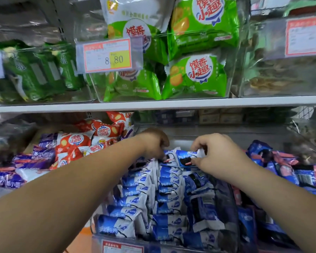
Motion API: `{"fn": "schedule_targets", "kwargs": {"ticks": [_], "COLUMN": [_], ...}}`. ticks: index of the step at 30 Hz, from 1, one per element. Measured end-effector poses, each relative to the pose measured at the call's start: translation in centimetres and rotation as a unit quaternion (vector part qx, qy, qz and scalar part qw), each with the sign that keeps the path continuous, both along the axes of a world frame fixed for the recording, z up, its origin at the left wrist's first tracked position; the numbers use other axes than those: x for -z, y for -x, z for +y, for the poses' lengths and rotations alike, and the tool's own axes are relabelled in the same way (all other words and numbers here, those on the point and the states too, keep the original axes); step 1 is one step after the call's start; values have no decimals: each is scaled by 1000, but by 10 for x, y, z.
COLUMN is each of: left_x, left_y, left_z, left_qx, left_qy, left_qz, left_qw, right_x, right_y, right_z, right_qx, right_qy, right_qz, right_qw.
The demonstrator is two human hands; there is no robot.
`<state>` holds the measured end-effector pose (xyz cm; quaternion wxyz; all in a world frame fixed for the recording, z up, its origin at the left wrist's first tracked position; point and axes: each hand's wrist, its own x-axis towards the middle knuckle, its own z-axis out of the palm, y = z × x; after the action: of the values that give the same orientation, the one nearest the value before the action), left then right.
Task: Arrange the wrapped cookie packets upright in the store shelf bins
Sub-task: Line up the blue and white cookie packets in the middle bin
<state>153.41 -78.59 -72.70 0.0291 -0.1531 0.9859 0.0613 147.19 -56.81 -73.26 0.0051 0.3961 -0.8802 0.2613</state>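
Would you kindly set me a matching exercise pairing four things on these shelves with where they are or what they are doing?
Things:
1. green packets
2. orange packets
3. blue-and-white packets
4. right hand

Places or states:
A. pinches a packet
B. on the upper shelf
C. loose pile, lower left
D. standing in rows, centre bin

Pairs: 1-B, 2-C, 3-D, 4-A
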Motion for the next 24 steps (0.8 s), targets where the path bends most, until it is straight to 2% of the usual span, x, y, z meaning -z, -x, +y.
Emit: {"fn": "schedule_targets", "kwargs": {"ticks": [4,8,11,17,24], "left_x": [-15,-9,-3,7,6], "left_y": [-15,-33,-45,-57,-50], "left_z": [-10,-6,-1,3,17], "left_qx": [-22,-45,-24,-4,3], "left_qy": [-4,-82,-103,-88,-133], "left_qz": [96,186,190,147,127], "left_qw": [995,978,976,985,983], "right_x": [-7,-6,1,13,10], "right_y": [-6,-12,-13,-3,9], "right_z": [-22,-56,-75,-94,-89], "right_qx": [-16,-25,-16,0,-17], "right_qy": [-49,-91,-106,-111,-98], "right_qz": [-2,-4,-25,-74,-65], "right_qw": [999,996,994,991,993]}}
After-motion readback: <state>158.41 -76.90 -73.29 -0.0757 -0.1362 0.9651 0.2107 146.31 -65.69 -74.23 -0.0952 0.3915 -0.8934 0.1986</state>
